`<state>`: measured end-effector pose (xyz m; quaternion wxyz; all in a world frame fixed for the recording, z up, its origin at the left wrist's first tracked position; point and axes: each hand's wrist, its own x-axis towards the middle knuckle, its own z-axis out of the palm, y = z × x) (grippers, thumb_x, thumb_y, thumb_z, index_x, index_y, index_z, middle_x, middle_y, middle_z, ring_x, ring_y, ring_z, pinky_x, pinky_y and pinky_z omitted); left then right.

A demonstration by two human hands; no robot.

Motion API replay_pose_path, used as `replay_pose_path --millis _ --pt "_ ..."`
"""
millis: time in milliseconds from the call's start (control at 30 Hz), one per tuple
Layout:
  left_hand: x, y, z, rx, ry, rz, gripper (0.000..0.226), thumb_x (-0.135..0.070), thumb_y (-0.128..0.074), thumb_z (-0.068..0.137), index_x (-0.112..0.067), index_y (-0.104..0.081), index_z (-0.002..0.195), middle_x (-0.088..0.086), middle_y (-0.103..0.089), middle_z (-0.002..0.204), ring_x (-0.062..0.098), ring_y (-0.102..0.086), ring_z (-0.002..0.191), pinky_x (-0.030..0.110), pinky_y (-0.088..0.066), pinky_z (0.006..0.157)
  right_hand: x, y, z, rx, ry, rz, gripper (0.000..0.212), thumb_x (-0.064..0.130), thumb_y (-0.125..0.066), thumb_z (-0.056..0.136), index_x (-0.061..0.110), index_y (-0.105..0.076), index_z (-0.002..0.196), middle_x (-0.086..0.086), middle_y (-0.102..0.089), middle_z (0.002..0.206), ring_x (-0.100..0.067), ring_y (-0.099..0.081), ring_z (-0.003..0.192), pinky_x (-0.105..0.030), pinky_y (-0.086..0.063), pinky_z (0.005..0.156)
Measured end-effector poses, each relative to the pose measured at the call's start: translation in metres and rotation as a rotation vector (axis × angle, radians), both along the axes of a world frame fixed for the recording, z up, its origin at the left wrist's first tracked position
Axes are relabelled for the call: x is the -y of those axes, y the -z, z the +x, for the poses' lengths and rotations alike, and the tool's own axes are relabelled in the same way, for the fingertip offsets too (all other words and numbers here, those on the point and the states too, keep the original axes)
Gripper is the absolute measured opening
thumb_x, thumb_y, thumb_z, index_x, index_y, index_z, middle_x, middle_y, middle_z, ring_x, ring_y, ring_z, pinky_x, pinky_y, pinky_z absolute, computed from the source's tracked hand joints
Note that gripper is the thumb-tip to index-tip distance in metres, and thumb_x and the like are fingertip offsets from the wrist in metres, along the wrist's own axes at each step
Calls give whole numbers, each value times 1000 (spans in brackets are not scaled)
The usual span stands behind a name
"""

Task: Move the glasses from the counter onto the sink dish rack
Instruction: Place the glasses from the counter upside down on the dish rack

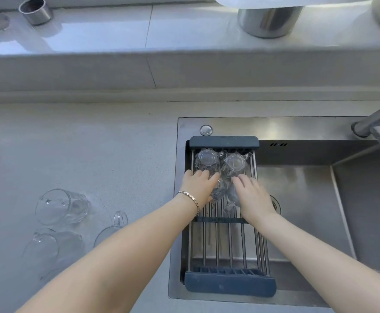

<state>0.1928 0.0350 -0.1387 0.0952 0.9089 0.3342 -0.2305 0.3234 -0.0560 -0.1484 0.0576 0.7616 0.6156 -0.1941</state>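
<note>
A dark-framed dish rack (224, 142) with metal bars spans the left end of the sink. Two clear glasses stand upside down at its far end, one on the left (207, 159) and one on the right (235, 163). My left hand (199, 186) grips a clear glass (218, 188) on the rack just in front of them. Beside it, my right hand (253, 195) grips another clear glass (231, 199). Three more glasses are on the counter at the left: one on its side (60, 206), one below it (46, 245), one partly hidden by my left forearm (114, 227).
The steel sink basin (308, 199) lies right of the rack, with a faucet (378, 125) at the far right. On the raised ledge behind stand a small metal cup (35, 11) and a larger metal pot (270, 20). Grey counter (83, 143) stretches left of the sink.
</note>
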Motion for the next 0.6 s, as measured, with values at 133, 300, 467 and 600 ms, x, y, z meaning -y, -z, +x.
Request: replay_pose_path --millis 133,300,467,600 --pt "5 -1 -4 60 -66 -26 77 -24 -60 89 -16 -13 148 13 -33 147 29 -36 134 44 -33 107 11 -2 1 -21 112 93 70 -7 -74 65 10 -47 128 -24 -38 139 -40 -37 129 -44 -50 85" --pt "16 -42 -37 255 -256 -40 48 -15 -51 90 -14 -39 137 8 -41 142 27 -46 125 38 -36 102 15 -33 -24 -177 54 159 56 4 -75 70 8 -54 123 -20 -47 131 -36 -37 129 -45 -35 105" --pt "8 -88 -134 257 -486 38 38 -23 -48 92 -17 -50 130 2 -51 136 25 -50 122 33 -37 101 18 -65 -100 -553 -147 -56 58 21 -69 80 17 -44 132 0 -47 134 -15 -41 128 -29 -35 108" --pt "1 -96 -209 125 -723 113 58 -26 -56 86 -19 -36 140 7 -32 149 29 -36 134 37 -31 109 21 -47 -175 -675 -140 -161 103 31 -81 67 12 -16 144 -3 -24 149 -17 -22 140 -26 -21 114"
